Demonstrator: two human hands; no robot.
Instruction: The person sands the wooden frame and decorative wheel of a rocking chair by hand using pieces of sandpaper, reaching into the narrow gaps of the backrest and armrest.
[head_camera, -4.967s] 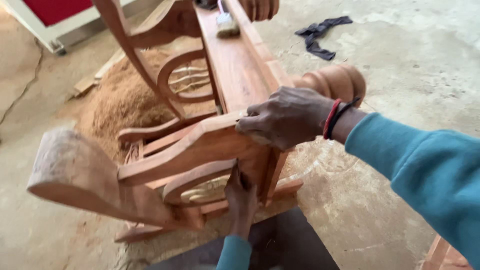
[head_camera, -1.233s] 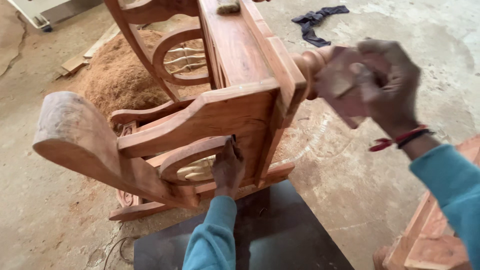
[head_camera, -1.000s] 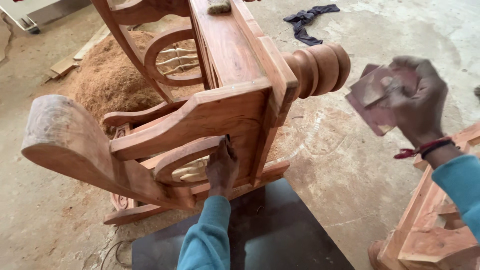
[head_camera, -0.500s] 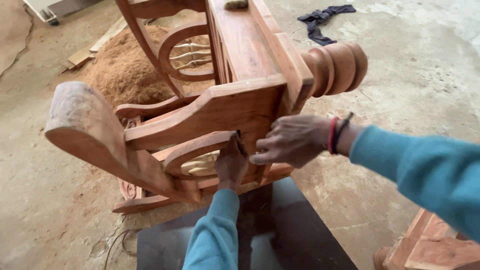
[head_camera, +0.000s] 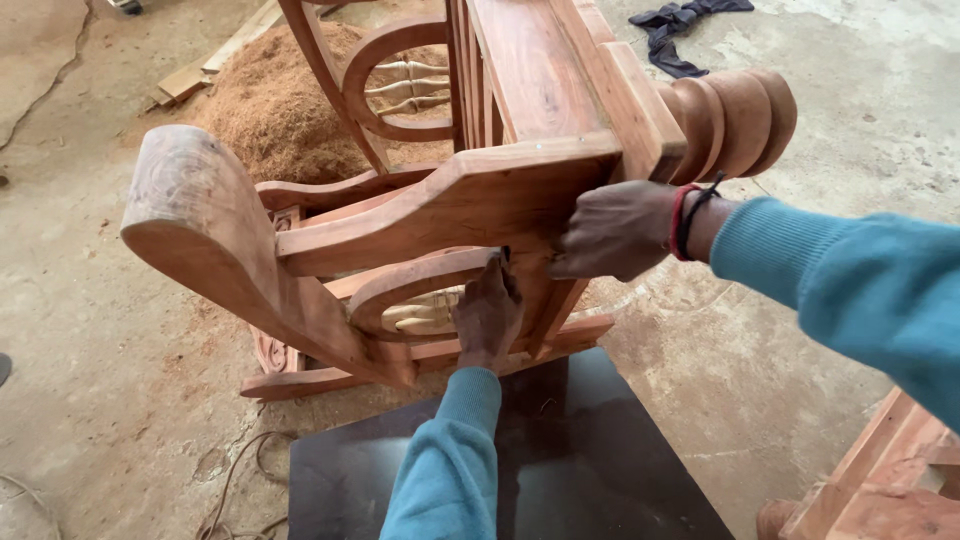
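Since half a second earlier, the right hand (head_camera: 615, 230) had slid rightward along the curved rail of the wooden chair frame (head_camera: 430, 200), and the view had drawn slightly closer. The frame lay on its side across the centre, its turned leg (head_camera: 735, 120) pointing to the upper right. The right hand's fingers were curled flat against the rail; whether they gripped anything beneath could not be told. The left hand (head_camera: 487, 315), at lower centre, pressed bent fingers against the arched lower piece. One sawdust heap (head_camera: 270, 90) lay at upper left, one dark cloth (head_camera: 680, 25) at top right, one black board (head_camera: 590, 460) below. No containers appeared.
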